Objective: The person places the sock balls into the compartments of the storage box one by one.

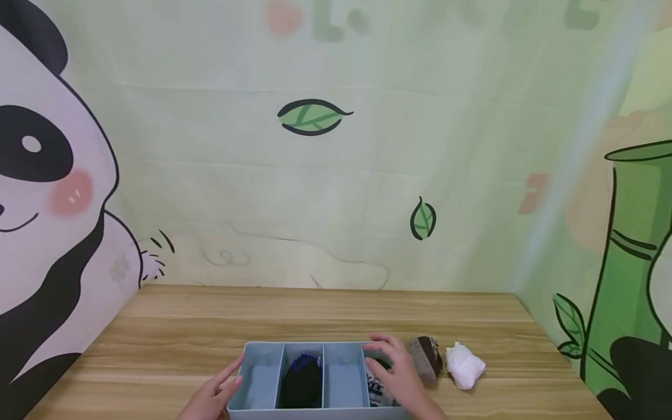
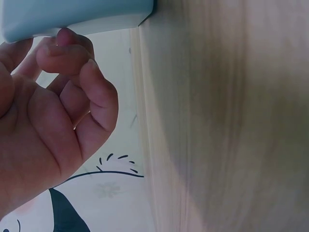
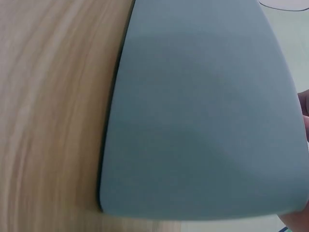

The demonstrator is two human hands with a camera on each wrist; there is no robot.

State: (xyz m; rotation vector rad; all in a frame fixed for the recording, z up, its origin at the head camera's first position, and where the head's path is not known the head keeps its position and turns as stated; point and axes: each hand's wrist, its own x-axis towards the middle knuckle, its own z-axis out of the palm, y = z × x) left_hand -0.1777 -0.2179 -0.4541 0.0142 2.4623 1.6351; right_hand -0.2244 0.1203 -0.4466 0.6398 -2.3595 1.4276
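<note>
A light blue divided box (image 1: 320,413) sits at the front of the table, its compartments in a row. My left hand (image 1: 209,398) is at the box's left end, fingertips touching its side; the left wrist view shows the hand's other fingers loosely bent. A black sock bundle (image 1: 301,385) with a blue edge lies in the second compartment. My right hand (image 1: 399,373) is spread over the rightmost compartment, above a black-and-white patterned sock bundle (image 1: 379,394), which it partly hides. The right wrist view shows mostly the box's end wall (image 3: 198,116).
Right of the box, a grey-brown sock bundle (image 1: 424,359) with a dark stripe lies on the wooden table (image 1: 325,315), beside a white sock bundle (image 1: 464,366). Behind the table hangs a pale green printed cloth (image 1: 236,204) with a panda and leaves.
</note>
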